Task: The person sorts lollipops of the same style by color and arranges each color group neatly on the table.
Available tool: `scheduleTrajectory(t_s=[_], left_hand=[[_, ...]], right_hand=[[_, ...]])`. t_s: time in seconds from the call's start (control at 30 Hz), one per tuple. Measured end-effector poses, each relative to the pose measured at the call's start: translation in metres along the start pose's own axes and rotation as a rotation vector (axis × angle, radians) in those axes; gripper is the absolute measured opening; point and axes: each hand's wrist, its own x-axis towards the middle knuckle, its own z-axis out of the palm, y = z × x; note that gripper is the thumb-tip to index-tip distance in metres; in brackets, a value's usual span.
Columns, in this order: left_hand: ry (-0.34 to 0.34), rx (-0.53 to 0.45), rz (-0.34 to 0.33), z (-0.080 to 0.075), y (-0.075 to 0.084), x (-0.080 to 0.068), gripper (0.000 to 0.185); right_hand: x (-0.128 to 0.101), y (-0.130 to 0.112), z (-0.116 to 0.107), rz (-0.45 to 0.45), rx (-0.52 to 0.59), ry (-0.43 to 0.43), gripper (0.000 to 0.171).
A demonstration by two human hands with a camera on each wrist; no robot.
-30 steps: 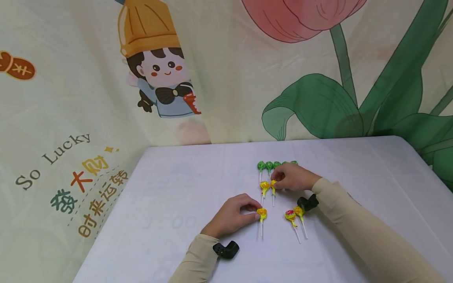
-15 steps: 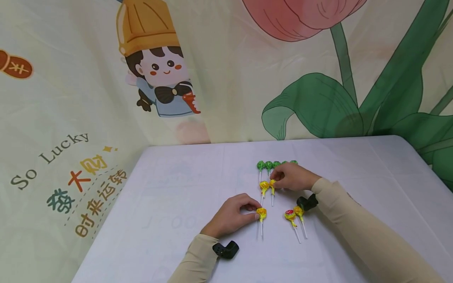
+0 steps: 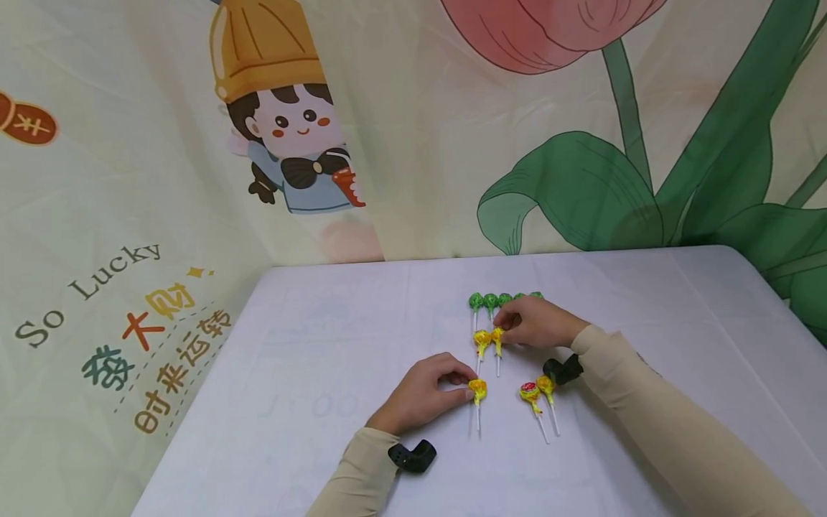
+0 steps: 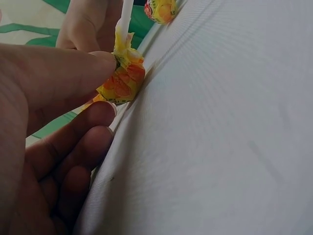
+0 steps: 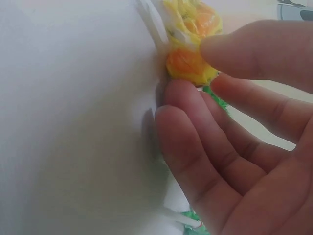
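Left hand (image 3: 423,393) pinches one yellow lollipop (image 3: 477,390), right hand (image 3: 539,323) a second lollipop (image 3: 497,339), sticks toward six o'clock. Three yellow ones (image 3: 482,342) lie loose; toward twelve, at least five green lollipops (image 3: 491,301).

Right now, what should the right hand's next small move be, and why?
Probably to ease its pinch: the right hand holds a yellow lollipop that seems lined up beside its yellow neighbour, stick pointing the same way, just nearer than the green lollipops.
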Motion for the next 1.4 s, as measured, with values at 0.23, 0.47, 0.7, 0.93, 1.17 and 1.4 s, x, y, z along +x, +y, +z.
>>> scheduleTrajectory(t_s=[0.23,0.47,0.7,0.93,1.17,1.4], left_hand=[[0.010,0.000,-0.016,0.001,0.001,0.001,0.020],[0.023,0.010,-0.018,0.003,0.003,0.001,0.019],[0.022,0.034,-0.043,0.003,0.005,0.001,0.018],[0.027,0.038,-0.042,0.002,0.007,0.000,0.017],[0.028,0.047,-0.051,0.002,0.005,0.002,0.015],[0.028,0.044,-0.050,0.005,0.005,0.001,0.016]], right_hand=[[-0.009,0.003,-0.009,-0.014,0.028,0.028,0.026],[-0.030,0.008,-0.018,0.017,0.069,0.110,0.029],[-0.049,0.015,-0.014,0.047,0.141,0.157,0.033],[-0.065,0.021,-0.008,0.047,0.228,0.184,0.029],[-0.071,0.022,0.001,0.080,0.279,0.192,0.030],[-0.079,0.021,0.006,0.094,0.277,0.175,0.029]])
